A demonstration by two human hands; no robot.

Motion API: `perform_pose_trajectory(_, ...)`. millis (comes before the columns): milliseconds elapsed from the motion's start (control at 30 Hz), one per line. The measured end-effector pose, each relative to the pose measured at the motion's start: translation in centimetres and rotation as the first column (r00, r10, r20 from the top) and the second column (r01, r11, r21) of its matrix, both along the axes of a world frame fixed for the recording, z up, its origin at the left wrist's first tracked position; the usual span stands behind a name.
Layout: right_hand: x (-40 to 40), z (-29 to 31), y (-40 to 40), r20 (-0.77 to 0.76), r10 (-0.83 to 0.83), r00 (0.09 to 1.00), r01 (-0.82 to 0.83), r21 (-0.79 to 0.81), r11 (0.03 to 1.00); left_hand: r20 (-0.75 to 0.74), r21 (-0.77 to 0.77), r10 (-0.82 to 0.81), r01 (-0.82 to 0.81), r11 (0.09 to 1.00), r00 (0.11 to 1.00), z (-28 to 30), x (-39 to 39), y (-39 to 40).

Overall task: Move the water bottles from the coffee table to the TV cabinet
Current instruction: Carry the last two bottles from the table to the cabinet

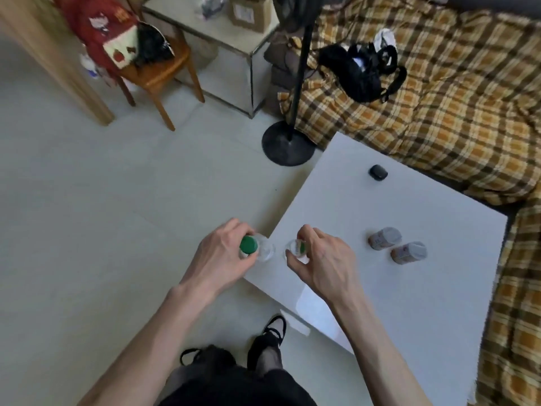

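Note:
My left hand (218, 256) grips a clear water bottle with a green cap (249, 245), held just off the near left corner of the white coffee table (409, 288). My right hand (319, 259) closes around a second clear water bottle (298, 249) at that same corner; its cap is mostly hidden by my fingers. Whether this bottle rests on the table or is lifted, I cannot tell. Two small bottles with grey caps and orange labels (385, 238) (409, 252) stand further right on the table. The TV cabinet is not in view.
A small black case (378, 172) lies near the table's far edge. A plaid-covered sofa (453, 98) wraps the table's far and right sides. A black floor-lamp base (288, 143) stands beyond the table, with a wooden chair (159, 71) and a side table (234, 51) further back.

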State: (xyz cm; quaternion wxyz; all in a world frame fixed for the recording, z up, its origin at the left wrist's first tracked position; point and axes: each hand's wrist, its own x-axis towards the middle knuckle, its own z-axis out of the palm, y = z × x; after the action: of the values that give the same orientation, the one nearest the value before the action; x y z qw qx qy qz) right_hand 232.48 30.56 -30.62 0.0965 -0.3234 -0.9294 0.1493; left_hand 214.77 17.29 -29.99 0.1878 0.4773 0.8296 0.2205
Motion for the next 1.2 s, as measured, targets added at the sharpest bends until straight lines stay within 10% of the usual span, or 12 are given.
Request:
perform_pose_trajectory(533,-26.7,12.5,-18.6,-0.236,0.466,0.853,-0.453,0.112,0.884,-0.010,0.363,0.577,-0.535,0.763,0.816,12.1,-16.1,-28.3)
perform_pose_trajectory(1200,-47.4,18.3,-51.3,-0.357,0.856,0.373,-0.903,0.070,0.423,0.073,0.468,0.982,-0.875,0.120,0.174,11.9,-20.1,-60.2)
